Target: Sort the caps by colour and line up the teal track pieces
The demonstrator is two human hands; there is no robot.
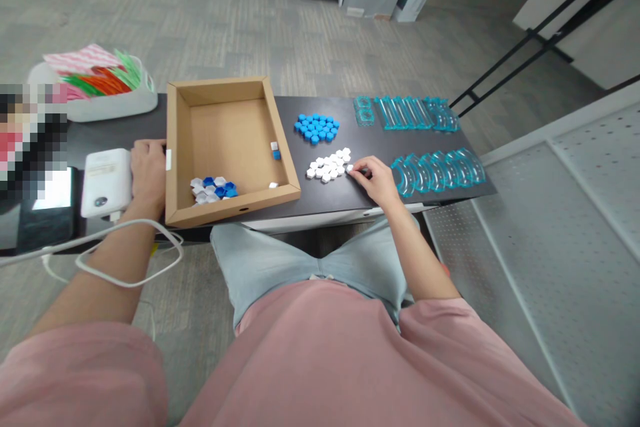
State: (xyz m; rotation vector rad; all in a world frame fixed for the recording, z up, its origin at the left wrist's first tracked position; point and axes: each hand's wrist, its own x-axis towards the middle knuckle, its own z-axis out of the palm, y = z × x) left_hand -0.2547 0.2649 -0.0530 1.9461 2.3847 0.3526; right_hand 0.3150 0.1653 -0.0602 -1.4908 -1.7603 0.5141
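My right hand (375, 180) is closed in a pinch on a white hexagonal piece (349, 169) at the right end of a cluster of white hexagonal pieces (326, 167). Just behind that lies a group of blue hexagonal pieces (316, 128). On the other side, my left hand (149, 170) rests against the outer left wall of an open cardboard box (173, 193); its fingertips are mostly hidden. Inside the box, white and dark blue pieces (214, 188) form a patch in the near left corner. A few small white and blue pieces (275, 151) lie along its right side.
Clear teal plastic parts stand in a back row (407, 113) and a front row (437, 172) on the dark table (345, 203). A white power bank (107, 181) with a cable (140, 283), a phone (50, 203) and a white bin (113, 107) are at left.
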